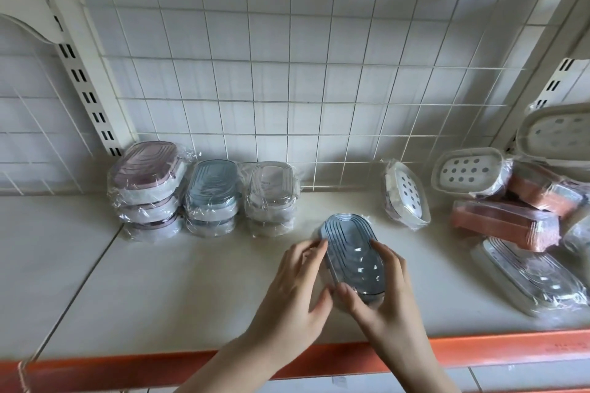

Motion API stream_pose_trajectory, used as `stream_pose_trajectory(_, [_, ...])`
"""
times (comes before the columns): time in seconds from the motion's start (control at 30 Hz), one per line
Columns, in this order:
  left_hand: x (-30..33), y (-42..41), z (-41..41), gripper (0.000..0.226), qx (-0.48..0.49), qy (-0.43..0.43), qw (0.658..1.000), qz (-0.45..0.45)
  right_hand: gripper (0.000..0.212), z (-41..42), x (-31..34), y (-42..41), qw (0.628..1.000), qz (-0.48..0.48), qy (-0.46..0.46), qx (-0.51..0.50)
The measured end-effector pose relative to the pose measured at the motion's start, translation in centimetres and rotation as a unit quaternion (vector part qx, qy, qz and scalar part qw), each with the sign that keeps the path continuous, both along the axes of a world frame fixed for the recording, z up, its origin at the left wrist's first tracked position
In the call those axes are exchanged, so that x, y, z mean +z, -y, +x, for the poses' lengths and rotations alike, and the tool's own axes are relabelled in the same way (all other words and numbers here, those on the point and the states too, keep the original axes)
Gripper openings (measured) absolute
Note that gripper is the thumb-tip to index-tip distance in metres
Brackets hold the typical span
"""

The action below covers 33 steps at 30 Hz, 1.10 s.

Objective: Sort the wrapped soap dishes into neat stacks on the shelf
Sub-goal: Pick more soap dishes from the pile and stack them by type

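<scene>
While both hands hold it, the blue soap dish [351, 260] sits just above the shelf [159, 281] near centre, long axis running from 11 to 5 o'clock, wrapped in clear film. Left hand [293, 284] grips its left edge: fingertips curled onto the rim at the 10 o'clock side, thumb at the near end. Right hand [380, 290] grips the right edge, fingers curled over the rim at 3 o'clock, thumb pressing the near end at 6 o'clock. Cannot tell whether the dish's underside touches the shelf.

Sorted stacks stand at 10 to 11 o'clock from the held dish, against the wire grid back panel [287, 73]:
- pink stack [147, 188], leftmost, three high, top one sitting slightly skewed
- blue stack [210, 198], just beside it
- grey-white stack [271, 198], just beside that, nearest the held dish

Unsorted pile at 1 to 3 o'clock:
- white perforated dish [405, 195] tilted on its edge, leaning, apart from the rest
- second white perforated dish [467, 169] propped on the pile behind it
- orange dishes [504, 226] lying on their sides, one more behind at 2 o'clock
- grey ribbed dish [536, 277] lying flat at 3 o'clock, near the front edge
- large white dish [562, 134] at far right, partly cut off by the frame

Orange shelf lip [510, 348] runs along 6 o'clock.
</scene>
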<state>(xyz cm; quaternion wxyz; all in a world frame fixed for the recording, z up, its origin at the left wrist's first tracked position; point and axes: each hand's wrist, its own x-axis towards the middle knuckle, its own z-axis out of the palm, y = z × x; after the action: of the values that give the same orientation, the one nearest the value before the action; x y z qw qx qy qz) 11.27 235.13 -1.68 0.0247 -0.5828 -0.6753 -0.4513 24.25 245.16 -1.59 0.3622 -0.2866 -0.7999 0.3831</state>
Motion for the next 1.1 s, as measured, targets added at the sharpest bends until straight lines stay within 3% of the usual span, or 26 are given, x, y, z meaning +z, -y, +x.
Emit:
stream_pose_trajectory(0.3, [4.2,2.8,-4.9,0.078,0.044,-0.042,0.998,0.012,0.081,-5.2,3.7,0.3,0.985,0.105,-0.046,0.128])
stream_pose_trajectory(0.43, [5.1,4.0,-8.7,0.086,0.102,0.007,0.994,-0.031,0.079,-9.4,4.8,-0.1,0.979,0.11,-0.034,0.169])
stream_pose_trajectory(0.67, [7.7,4.7,-14.3,0.079,0.174,0.072,0.978,-0.089,0.072,-16.7,7.2,0.5,0.979,0.094,0.029,0.176])
stream_pose_trajectory(0.87, [8.8,4.3,-16.8,0.065,0.224,-0.014,0.963,-0.151,0.071,-19.9,7.6,0.4,0.961,0.142,0.124,0.204])
stream_pose_trajectory(1.1, [8.0,4.2,-18.5,0.049,0.264,-0.153,0.94,-0.152,0.066,-21.8,6.9,0.5,0.948,0.218,0.177,0.152])
